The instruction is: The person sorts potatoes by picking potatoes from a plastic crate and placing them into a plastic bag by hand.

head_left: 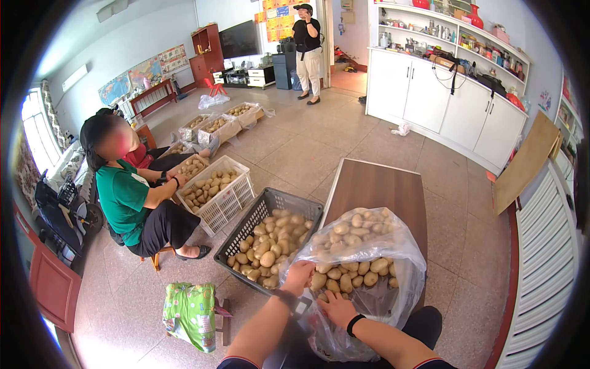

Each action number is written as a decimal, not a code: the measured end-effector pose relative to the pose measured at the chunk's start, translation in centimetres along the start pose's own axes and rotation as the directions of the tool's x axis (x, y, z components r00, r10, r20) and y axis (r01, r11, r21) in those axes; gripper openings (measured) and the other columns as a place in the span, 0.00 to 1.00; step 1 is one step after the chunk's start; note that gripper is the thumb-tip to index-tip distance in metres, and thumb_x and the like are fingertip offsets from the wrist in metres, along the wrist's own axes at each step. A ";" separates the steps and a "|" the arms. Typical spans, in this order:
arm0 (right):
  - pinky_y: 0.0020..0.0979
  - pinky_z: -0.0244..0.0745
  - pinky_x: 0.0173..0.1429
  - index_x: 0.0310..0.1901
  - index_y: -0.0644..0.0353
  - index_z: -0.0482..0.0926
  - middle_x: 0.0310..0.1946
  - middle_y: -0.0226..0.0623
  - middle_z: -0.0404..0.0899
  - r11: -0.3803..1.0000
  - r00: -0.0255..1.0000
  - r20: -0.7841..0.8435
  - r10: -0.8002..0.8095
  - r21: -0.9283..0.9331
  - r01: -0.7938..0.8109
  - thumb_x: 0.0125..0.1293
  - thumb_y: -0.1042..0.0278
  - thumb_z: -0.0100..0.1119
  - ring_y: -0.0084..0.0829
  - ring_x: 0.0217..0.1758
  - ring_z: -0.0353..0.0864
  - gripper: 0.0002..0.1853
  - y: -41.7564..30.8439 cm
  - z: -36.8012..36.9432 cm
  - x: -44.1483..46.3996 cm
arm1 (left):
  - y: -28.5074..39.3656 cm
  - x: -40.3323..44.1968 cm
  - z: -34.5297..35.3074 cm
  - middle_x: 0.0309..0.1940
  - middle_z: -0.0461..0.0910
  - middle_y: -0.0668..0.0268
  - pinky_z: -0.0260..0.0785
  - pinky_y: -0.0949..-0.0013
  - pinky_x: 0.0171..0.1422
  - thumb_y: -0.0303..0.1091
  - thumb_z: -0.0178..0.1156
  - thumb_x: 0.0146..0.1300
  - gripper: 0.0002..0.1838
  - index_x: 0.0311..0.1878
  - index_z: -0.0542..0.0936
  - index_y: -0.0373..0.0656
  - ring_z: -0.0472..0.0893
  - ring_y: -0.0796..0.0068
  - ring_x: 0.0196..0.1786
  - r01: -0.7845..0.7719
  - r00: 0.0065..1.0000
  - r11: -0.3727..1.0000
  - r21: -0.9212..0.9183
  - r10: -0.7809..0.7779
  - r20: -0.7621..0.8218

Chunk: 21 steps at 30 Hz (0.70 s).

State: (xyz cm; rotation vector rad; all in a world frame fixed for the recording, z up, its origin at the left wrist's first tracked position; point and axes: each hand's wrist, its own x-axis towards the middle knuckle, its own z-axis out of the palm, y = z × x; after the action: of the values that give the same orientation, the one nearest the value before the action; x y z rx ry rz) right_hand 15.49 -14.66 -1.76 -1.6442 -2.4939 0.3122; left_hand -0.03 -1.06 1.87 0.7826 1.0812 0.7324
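A clear plastic bag point(409, 261) full of potatoes point(346, 283) lies on the brown wooden table point(375, 184) in front of me. My left hand point(299, 277) is closed at the bag's left edge, pinching the plastic. Low in the bag's opening, my right hand point(337, 309) rests with fingers stretched out against the nearest potatoes; its fingertips are partly hidden among them. Left of the bag stands a black plastic crate point(301, 200), filled with more potatoes point(268, 258).
A person in a green shirt point(126, 197) sits at the left beside a white crate point(230, 206) of potatoes, another person behind. Further boxes point(221, 130) of potatoes line the floor. A stool with a green cover point(189, 313) stands lower left. Someone point(307, 52) stands at the back.
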 end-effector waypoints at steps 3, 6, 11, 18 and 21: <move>0.44 0.76 0.51 0.55 0.47 0.75 0.57 0.44 0.67 1.000 1.000 -0.002 0.008 -0.002 -0.008 0.62 0.64 0.49 0.47 0.57 0.72 0.18 0.0 0.0 -0.1 | 0.0 0.1 0.0 0.19 0.71 0.72 0.53 0.76 0.16 0.31 0.55 0.64 0.04 0.37 0.75 0.42 0.63 0.83 0.14 -0.007 1.000 1.000 0.004 0.007 -0.003; 0.44 0.76 0.51 0.56 0.46 0.75 0.58 0.44 0.67 1.000 1.000 0.002 0.012 0.014 -0.012 0.62 0.64 0.49 0.47 0.57 0.72 0.19 -0.1 -0.3 -0.3 | 0.0 0.1 0.1 0.17 0.72 0.72 0.55 0.76 0.16 0.32 0.55 0.66 0.05 0.35 0.75 0.43 0.65 0.83 0.13 -0.011 1.000 1.000 0.007 0.011 -0.002; 0.40 0.81 0.40 0.57 0.41 0.74 0.58 0.42 0.67 0.998 0.994 -0.097 -0.053 -0.050 0.048 0.57 0.64 0.58 0.45 0.50 0.75 0.23 0.8 0.9 -0.6 | 0.4 -0.4 0.4 0.18 0.72 0.72 0.56 0.75 0.16 0.33 0.55 0.66 0.06 0.33 0.75 0.44 0.65 0.83 0.13 -0.005 1.000 1.000 0.011 0.005 -0.030; 0.41 0.81 0.40 0.58 0.42 0.73 0.60 0.40 0.66 0.999 0.996 -0.086 -0.034 -0.035 0.031 0.56 0.66 0.58 0.46 0.49 0.75 0.25 0.5 0.2 -1.1 | 0.0 0.1 -0.1 0.20 0.71 0.72 0.56 0.75 0.17 0.32 0.56 0.64 0.04 0.36 0.75 0.43 0.65 0.83 0.15 -0.009 1.000 1.000 -0.003 0.009 -0.007; 0.41 0.81 0.41 0.58 0.42 0.73 0.61 0.39 0.66 0.999 0.997 -0.068 -0.023 -0.034 0.020 0.56 0.66 0.59 0.47 0.49 0.75 0.25 0.6 0.2 -1.1 | 0.6 -0.6 0.3 0.22 0.71 0.72 0.56 0.75 0.18 0.33 0.55 0.63 0.05 0.38 0.76 0.43 0.64 0.83 0.16 -0.002 1.000 1.000 -0.001 0.002 -0.024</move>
State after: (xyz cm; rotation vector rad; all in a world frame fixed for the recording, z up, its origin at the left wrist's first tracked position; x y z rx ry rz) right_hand 16.40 -15.52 -2.12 -1.6107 -2.4776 0.2088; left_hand -0.05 -1.31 2.77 0.7757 1.1013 0.7456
